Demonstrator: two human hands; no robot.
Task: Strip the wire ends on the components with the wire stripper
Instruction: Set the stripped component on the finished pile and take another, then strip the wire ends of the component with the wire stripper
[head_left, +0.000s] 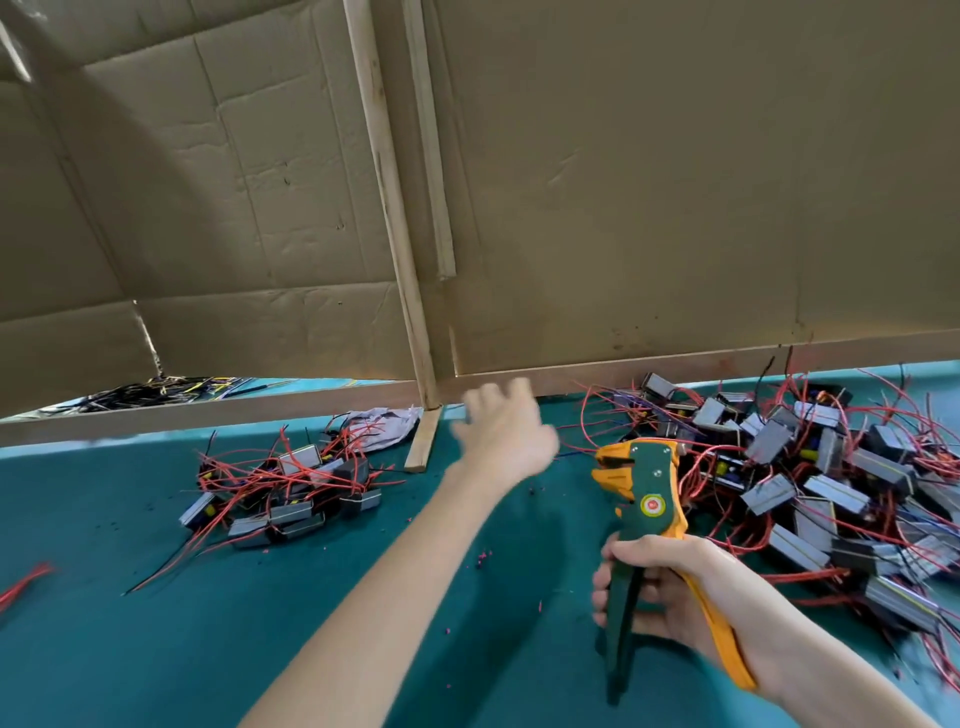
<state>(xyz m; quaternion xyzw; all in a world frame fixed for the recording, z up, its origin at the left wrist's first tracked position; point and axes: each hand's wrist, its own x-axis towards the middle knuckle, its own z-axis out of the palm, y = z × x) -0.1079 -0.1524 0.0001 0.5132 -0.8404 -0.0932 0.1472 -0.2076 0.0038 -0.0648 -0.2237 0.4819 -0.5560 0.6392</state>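
Setting: teal table (156, 649) at a workbench, backed by a cardboard partition (675, 182) braced with wooden battens (387, 208)
Left hand: from my remote seat I see the left hand (506, 431) stretched out above the table between the two heaps, blurred, fingers straight and spread, with nothing in it that I can make out
Right hand: the right hand (665, 592) is wrapped round both handles of the wire stripper (641, 499), which stands nearly upright with its orange-and-green head above the fist, facing left; no wire shows between the jaws
Right heap: the larger heap (810, 467) of grey boxed components with red leads lies just beside the stripper's head
Left heap: the smaller heap (291, 499) of the same components lies well apart from the tool; I cannot tell from here which leads are already bared
Debris: pink insulation crumbs (483, 557) dot the table between the two forearms
Handling: I judge each component small, light and rigid, easy to lift by its body; the leads look thin, springy and tangled, so pulling one unit may drag its neighbours
Where to hold: I would take the body in the free hand, then pinch the lead close to its tip to steady it into the jaws
Risk: a loosely held lead could slip sideways and strip unevenly
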